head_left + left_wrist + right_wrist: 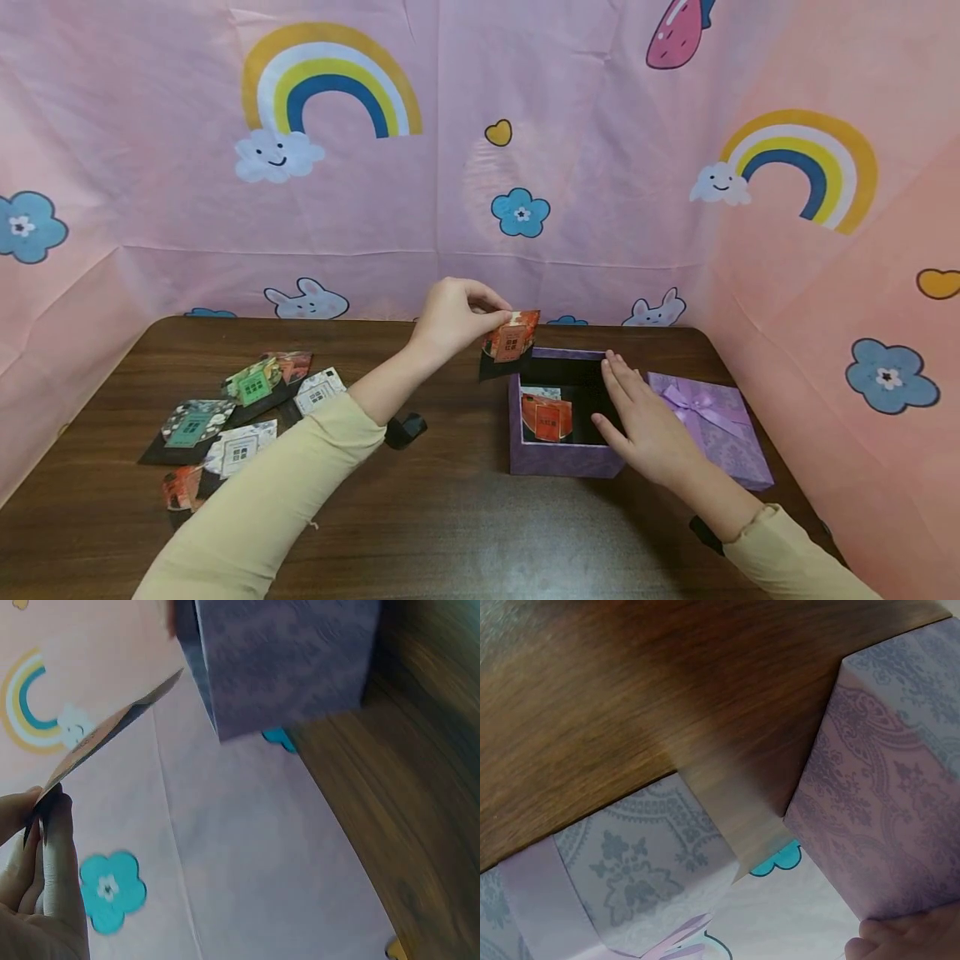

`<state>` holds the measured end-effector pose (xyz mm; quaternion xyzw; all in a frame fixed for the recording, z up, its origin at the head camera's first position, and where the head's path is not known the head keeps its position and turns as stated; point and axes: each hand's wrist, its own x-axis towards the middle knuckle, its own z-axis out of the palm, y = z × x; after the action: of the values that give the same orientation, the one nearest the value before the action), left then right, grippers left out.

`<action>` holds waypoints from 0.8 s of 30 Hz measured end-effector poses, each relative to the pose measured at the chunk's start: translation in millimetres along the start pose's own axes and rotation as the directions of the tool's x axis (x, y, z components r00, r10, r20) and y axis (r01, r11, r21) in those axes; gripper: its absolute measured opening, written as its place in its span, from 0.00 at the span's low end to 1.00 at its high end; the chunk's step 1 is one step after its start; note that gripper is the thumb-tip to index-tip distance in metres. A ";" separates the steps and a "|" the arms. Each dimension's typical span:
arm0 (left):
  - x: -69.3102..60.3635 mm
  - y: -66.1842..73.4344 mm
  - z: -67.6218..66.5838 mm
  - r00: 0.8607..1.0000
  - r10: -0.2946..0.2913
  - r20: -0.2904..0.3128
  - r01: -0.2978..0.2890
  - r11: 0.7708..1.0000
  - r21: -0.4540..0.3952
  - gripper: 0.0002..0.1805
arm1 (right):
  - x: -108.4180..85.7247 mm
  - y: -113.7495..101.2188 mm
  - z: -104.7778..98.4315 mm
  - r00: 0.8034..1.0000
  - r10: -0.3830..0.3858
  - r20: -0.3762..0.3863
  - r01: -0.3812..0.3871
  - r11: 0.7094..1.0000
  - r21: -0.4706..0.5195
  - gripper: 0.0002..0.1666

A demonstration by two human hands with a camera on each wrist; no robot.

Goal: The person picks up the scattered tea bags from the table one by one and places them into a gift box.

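My left hand (455,317) pinches an orange-and-black tea packet (510,343) by its upper edge. The packet hangs in the air at the back left corner of a purple patterned box (566,461). In the left wrist view the held packet (105,742) shows nearly edge-on, apart from the box (289,664). My right hand (643,423) rests on the box's right wall with its fingers straight. Inside the box, at the left, an orange packet (546,421) stands in front of a pale one (542,392).
The purple lid (712,421) with a ribbon bow lies right of the box. Several packets in green (193,425), white (242,448) and orange (182,487) are spread at the table's left. A small black object (406,430) lies beside my left forearm. Printed cloth (450,208) hangs behind the table.
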<state>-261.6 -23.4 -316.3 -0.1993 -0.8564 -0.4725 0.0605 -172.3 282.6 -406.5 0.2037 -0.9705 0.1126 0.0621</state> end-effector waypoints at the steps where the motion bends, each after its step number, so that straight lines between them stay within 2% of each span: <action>1: 0.3 2.6 4.0 1.000 0.003 0.006 -0.003 1.000 -0.005 0.05 | -0.1 0.1 0.3 1.000 -0.002 -0.002 0.002 1.000 0.000 0.46; 6: 0.7 14.0 22.3 0.999 0.035 0.026 -0.034 0.999 -0.008 0.04 | -0.7 0.9 1.8 1.000 -0.018 -0.018 0.018 1.000 -0.005 0.46; 9: 0.4 15.8 34.2 0.998 0.050 0.039 -0.050 0.999 -0.007 0.04 | -1.6 1.6 3.1 1.000 -0.020 -0.022 0.020 1.000 -0.003 0.46; 17: -4.3 9.4 66.4 0.994 0.044 0.098 -0.048 0.998 0.040 0.03 | -4.2 4.2 8.3 0.997 -0.050 -0.063 0.050 0.999 -0.006 0.45; 24: -7.9 -0.4 87.3 0.985 0.042 0.166 -0.050 0.998 0.047 0.03 | -4.8 5.9 8.2 0.997 -0.054 -0.063 0.054 0.999 -0.001 0.45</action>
<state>-247.2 47.0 -366.6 -0.2558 -0.8653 -0.4310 0.0054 -171.0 287.7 -416.4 0.2261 -0.9623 0.1177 0.0954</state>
